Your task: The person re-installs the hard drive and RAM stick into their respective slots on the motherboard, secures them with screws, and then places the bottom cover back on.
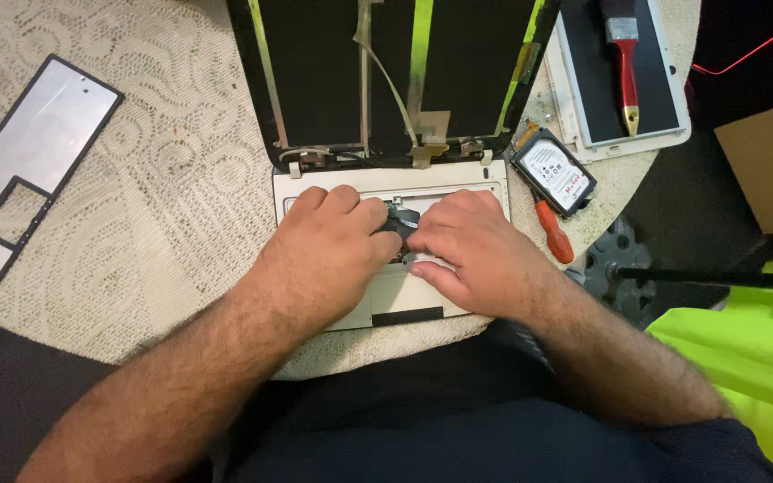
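Observation:
A small white laptop base (386, 309) lies on the round table in front of me, its stripped lid (386, 72) open, showing a black back panel with thin cables and foil strips. My left hand (333, 250) and my right hand (471, 250) both rest on the base, fingertips meeting over a small black part (400, 220) in the middle. Both hands pinch at that part; most of it is hidden under my fingers.
A grey metal keyboard plate (29, 161) lies at the far left on the lace tablecloth (163, 206). Right of the laptop are a hard drive (554, 170), a red-handled screwdriver (555, 234), and a white bezel panel (624, 80) with a red-handled brush (626, 63). A neon-green object (744, 349) sits at lower right.

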